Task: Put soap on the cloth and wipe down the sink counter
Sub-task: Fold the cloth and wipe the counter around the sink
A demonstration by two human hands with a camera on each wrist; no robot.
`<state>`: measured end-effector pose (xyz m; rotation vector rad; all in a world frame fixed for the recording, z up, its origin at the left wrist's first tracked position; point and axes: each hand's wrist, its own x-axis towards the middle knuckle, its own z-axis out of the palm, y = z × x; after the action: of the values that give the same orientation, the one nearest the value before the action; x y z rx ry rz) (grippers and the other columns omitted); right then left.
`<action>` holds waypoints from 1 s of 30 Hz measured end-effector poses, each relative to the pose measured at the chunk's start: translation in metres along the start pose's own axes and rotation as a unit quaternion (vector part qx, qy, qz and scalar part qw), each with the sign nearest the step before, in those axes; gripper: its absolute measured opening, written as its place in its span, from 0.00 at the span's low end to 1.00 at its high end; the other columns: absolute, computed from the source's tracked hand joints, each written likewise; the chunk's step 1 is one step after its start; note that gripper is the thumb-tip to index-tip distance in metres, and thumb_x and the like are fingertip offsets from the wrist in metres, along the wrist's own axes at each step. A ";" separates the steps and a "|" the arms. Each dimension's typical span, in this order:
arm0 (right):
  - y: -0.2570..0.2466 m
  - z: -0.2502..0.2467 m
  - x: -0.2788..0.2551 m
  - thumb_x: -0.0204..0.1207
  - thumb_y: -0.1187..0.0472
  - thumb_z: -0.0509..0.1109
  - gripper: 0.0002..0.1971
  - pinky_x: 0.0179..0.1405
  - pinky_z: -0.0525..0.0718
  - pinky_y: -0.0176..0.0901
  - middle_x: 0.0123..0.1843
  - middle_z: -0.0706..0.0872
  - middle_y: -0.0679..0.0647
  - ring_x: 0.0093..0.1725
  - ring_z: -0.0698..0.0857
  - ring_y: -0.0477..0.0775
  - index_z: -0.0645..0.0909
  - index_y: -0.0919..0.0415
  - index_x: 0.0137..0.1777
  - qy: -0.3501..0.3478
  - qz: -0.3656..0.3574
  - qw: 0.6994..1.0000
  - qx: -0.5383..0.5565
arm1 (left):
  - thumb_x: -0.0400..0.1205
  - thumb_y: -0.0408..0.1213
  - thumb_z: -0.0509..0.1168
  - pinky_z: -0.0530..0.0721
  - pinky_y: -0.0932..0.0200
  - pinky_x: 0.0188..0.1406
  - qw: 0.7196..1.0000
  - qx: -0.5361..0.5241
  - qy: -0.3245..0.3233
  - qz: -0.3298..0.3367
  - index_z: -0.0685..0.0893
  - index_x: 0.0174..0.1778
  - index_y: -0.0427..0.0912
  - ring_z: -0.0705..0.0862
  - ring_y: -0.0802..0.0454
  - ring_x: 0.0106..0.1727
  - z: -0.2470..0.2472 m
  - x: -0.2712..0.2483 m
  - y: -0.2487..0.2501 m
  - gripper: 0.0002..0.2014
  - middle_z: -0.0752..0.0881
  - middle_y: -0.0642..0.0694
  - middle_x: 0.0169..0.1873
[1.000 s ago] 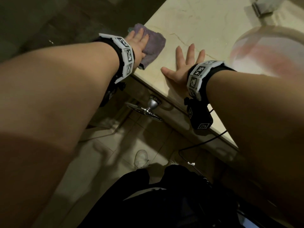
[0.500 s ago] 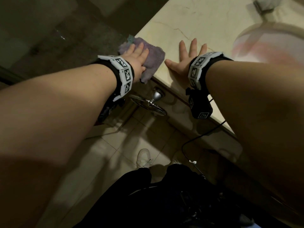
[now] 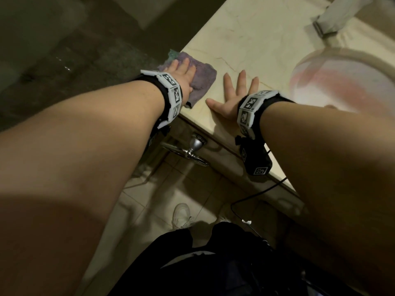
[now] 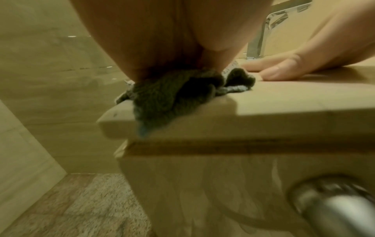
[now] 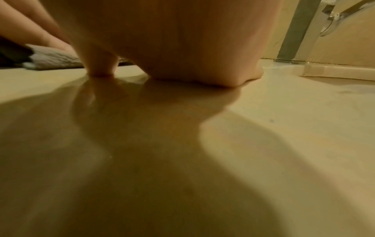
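Observation:
A purple-grey cloth [image 3: 203, 76] lies on the near left corner of the beige marble counter [image 3: 256, 43], and one flap of the cloth [image 4: 162, 105] hangs over the counter's front edge. My left hand [image 3: 181, 71] presses flat on the cloth with straight fingers. My right hand [image 3: 233, 92] lies flat on the bare counter just right of it, fingers spread. In the right wrist view the palm [image 5: 182, 48] rests on the glossy counter [image 5: 263, 128], with the cloth [image 5: 52, 62] at the left.
A round basin [image 3: 342, 77] is sunk into the counter at the right, and a chrome tap base [image 3: 327, 20] stands behind it. A chrome towel ring [image 3: 188, 150] sticks out under the counter's front. Below are a tiled floor and my white shoe [image 3: 181, 214].
My left hand has slid the cloth toward the counter's left corner, where it now hangs over the edge. The right hand stays flat on the counter.

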<state>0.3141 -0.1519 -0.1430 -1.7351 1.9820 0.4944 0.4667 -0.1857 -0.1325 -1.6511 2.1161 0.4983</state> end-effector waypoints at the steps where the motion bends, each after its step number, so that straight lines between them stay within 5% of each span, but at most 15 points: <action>1: 0.001 -0.001 0.001 0.71 0.25 0.48 0.45 0.79 0.39 0.71 0.84 0.29 0.51 0.82 0.31 0.68 0.33 0.41 0.82 -0.002 0.001 1.000 -0.003 | 0.88 0.38 0.50 0.45 0.44 0.83 1.000 0.003 -0.003 0.003 0.41 0.84 0.40 0.42 0.39 0.85 -0.004 0.005 0.002 0.31 0.39 0.42 0.85; 5: 0.001 0.001 0.004 0.69 0.23 0.46 0.45 0.78 0.42 0.75 0.84 0.28 0.50 0.82 0.30 0.67 0.31 0.40 0.81 -0.016 -0.004 1.000 -0.017 | 0.88 0.38 0.51 0.46 0.41 0.83 1.000 0.010 -0.010 0.009 0.41 0.84 0.40 0.42 0.38 0.85 -0.010 0.019 0.003 0.33 0.39 0.41 0.85; 10: 0.002 -0.009 0.001 0.68 0.23 0.49 0.47 0.78 0.45 0.74 0.84 0.29 0.50 0.83 0.32 0.68 0.30 0.39 0.80 -0.048 -0.008 0.998 -0.043 | 0.78 0.34 0.67 0.55 0.35 0.81 0.997 0.055 -0.053 -0.031 0.40 0.84 0.42 0.44 0.40 0.85 -0.023 0.024 0.012 0.47 0.38 0.43 0.84; 16: 0.033 -0.079 0.017 0.81 0.41 0.55 0.33 0.80 0.60 0.57 0.84 0.58 0.58 0.82 0.61 0.62 0.55 0.55 0.82 -0.054 -0.058 0.996 -0.041 | 0.84 0.29 0.57 0.71 0.48 0.73 1.000 0.012 0.018 -0.021 0.66 0.79 0.36 0.71 0.39 0.77 -0.050 0.019 0.020 0.25 0.69 0.36 0.77; 21: 0.091 -0.137 0.043 0.81 0.39 0.55 0.36 0.80 0.60 0.61 0.85 0.54 0.57 0.82 0.59 0.63 0.51 0.54 0.83 0.030 -0.002 0.999 -0.021 | 0.86 0.31 0.54 0.73 0.50 0.71 0.998 -0.043 0.037 -0.013 0.71 0.76 0.39 0.77 0.39 0.72 -0.095 0.032 0.040 0.21 0.76 0.35 0.72; 30: 0.114 -0.177 0.100 0.81 0.41 0.57 0.36 0.79 0.62 0.61 0.85 0.52 0.56 0.82 0.58 0.65 0.50 0.56 0.83 0.047 0.043 0.998 0.009 | 0.87 0.33 0.53 0.72 0.51 0.70 0.985 -0.133 0.109 -0.016 0.71 0.77 0.40 0.75 0.38 0.73 -0.170 0.113 0.069 0.21 0.76 0.36 0.73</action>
<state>0.1728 -0.3151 -0.0552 -1.6967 2.1268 0.4296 0.3588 -0.3498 -0.0449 -1.9635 2.2534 0.6408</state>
